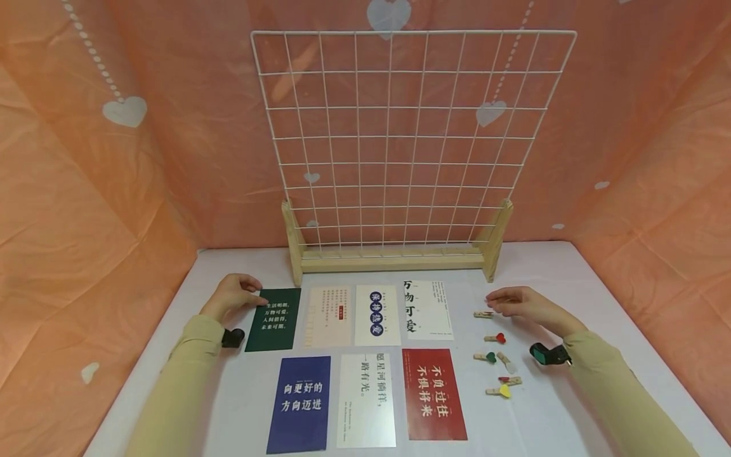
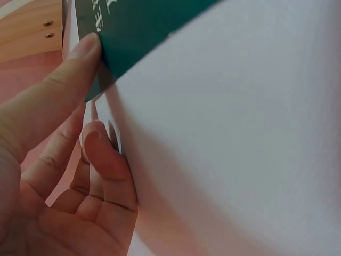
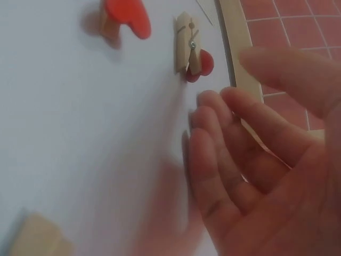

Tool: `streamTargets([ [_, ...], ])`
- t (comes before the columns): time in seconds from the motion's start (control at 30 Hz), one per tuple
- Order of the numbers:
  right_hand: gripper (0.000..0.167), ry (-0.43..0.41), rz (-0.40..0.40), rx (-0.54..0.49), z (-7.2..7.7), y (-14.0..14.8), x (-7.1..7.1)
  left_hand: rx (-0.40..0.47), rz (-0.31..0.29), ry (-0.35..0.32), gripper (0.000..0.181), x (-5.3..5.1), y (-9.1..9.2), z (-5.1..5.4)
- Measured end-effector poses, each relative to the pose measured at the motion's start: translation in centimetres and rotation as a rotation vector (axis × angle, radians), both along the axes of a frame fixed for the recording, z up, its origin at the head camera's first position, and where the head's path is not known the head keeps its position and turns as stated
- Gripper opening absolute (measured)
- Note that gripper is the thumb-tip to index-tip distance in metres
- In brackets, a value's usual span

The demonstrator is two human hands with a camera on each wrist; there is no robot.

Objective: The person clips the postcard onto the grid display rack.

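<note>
My left hand (image 1: 231, 297) is at the upper left corner of a dark green card (image 1: 273, 330) with white writing, pinching it. In the left wrist view the thumb (image 2: 85, 50) lies on the card's face, with the other fingers below its edge. Over on the right, my right hand (image 1: 528, 306) rests low beside a small wooden clothespin (image 1: 483, 315) with a red heart. The right wrist view shows that clothespin (image 3: 189, 45) just beyond the loosely bent fingertips, apart from them, and nothing in the hand.
Beside the green card lie a cream card (image 1: 327, 327) and two white ones; a blue card (image 1: 298, 406), a pale card (image 1: 367, 419) and a red card (image 1: 435, 397) form a front row. Several heart clothespins (image 1: 495, 391) lie right. Behind stands a white wire grid (image 1: 391, 136) on a wooden base (image 1: 394, 262).
</note>
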State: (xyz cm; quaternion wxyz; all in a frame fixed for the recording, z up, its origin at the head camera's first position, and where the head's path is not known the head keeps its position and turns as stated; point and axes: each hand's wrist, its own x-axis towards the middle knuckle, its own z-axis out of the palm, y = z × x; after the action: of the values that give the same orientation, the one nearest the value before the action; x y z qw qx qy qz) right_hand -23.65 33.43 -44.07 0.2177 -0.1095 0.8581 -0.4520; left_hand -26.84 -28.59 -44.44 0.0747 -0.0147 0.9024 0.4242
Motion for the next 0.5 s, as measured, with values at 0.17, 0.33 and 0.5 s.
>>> streamTargets([
  [0.17,0.045,0.018,-0.004,-0.002,-0.05,-0.25,-0.12,0.007,-0.013,0.018,0.040,0.21,0.26,0.31],
  [0.33,0.044,0.039,0.000,0.023,-0.43,-0.32,-0.36,0.015,-0.008,0.000,0.038,0.09,0.27,0.24],
  [0.5,0.040,0.064,0.012,0.053,-0.70,-0.26,-0.63,0.024,0.006,-0.029,0.038,-0.17,0.13,0.08],
])
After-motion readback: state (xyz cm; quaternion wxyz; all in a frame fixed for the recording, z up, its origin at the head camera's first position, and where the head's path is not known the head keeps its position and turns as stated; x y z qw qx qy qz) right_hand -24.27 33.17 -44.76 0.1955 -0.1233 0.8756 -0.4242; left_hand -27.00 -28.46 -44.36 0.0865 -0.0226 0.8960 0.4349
